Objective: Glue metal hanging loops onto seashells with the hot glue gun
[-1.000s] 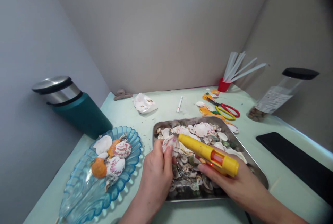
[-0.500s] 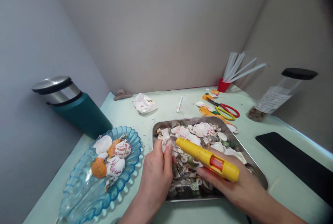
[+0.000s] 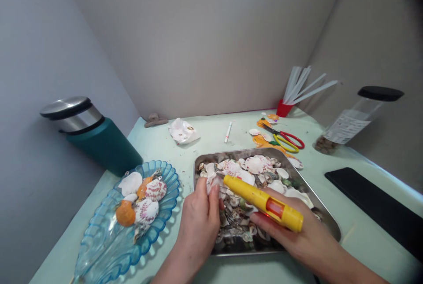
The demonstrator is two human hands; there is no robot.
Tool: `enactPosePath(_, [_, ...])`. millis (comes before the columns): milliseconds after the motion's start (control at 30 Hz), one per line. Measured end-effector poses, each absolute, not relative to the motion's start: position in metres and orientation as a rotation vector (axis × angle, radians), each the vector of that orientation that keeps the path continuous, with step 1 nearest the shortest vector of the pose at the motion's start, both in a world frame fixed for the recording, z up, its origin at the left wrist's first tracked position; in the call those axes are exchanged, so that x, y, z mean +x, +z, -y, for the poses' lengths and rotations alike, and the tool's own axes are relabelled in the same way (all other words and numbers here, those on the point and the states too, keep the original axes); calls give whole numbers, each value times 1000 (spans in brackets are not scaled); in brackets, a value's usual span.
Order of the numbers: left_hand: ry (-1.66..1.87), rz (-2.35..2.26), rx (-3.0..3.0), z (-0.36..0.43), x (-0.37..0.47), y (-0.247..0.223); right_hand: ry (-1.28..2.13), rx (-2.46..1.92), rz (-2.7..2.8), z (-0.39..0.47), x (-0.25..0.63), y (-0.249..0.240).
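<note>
My left hand (image 3: pixel 199 220) pinches a pale scallop shell (image 3: pixel 214 182) between thumb and fingers, above the left part of a metal tray (image 3: pixel 327 220). My right hand (image 3: pixel 291 226) is wrapped round a yellow hot glue gun (image 3: pixel 251 193), which points left. Its metal tip is at the shell; whether they touch I cannot tell. A red light glows near my right fingers. Seashells (image 3: pixel 259 165) of several kinds fill the tray under both hands. Part of the held shell is hidden by my left fingers.
Left stands a blue scalloped dish (image 3: pixel 99 248) with shells, beside a teal bottle (image 3: pixel 105 143). Behind the tray lie a crumpled wrapper (image 3: pixel 183 132), a marker (image 3: pixel 228 132) and scissors (image 3: pixel 287 139). Glue sticks (image 3: pixel 299 83) stand in a red cup (image 3: pixel 284 108); right are a jar (image 3: pixel 346 125) and a black slab (image 3: pixel 373 204).
The held shell seems very slightly shifted under the glue gun's tip. Both hands otherwise keep their grips and places.
</note>
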State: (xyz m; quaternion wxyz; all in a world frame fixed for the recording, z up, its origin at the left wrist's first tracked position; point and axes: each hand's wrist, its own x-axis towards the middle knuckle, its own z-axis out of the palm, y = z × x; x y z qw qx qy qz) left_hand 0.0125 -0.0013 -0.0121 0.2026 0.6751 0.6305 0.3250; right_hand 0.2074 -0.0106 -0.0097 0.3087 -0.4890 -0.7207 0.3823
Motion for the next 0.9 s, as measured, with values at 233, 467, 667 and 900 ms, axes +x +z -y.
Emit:
enactPosePath(233, [918,-1756,1893,2,13,-11,993,-1296,1917,10,205,-9])
enactPosePath(467, [976,-1744,1783,1,12,-11,956,-1338,1852,9,206,-17])
enactPosePath(667, [964,-1720,1709,1,12,-11,989,-1338,1853,9,207,-15])
enactPosePath(900, [857,-1719,1783,3,12,-12,1008,-1306,1915,9,205,-9])
